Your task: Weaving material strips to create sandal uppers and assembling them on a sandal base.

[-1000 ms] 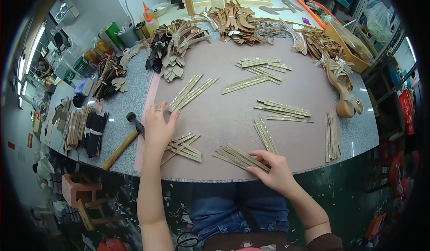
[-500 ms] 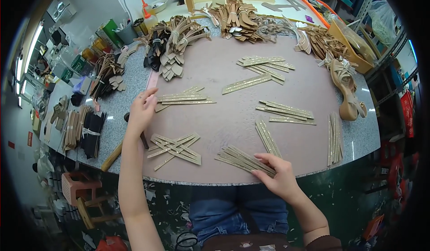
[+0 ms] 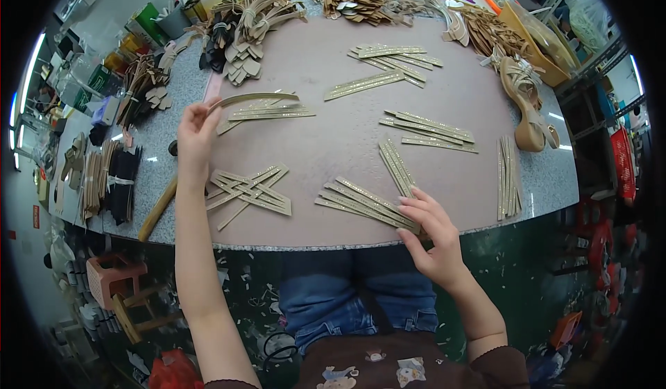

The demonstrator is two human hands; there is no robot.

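Your left hand [image 3: 197, 131], ten o'clock, pinches a bowed strip [image 3: 255, 96] by its end, correctly: likely light, bendy. Your right hand [image 3: 435, 238], five o'clock, is wide.

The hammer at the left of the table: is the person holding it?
No, the hammer lies on the table while the left hand holds up a thin strip and the right hand is open by other strips.

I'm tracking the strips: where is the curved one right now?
In the head view, the curved strip is left of centre, its left end in the left hand, just above some fanned glittery strips on the mat.
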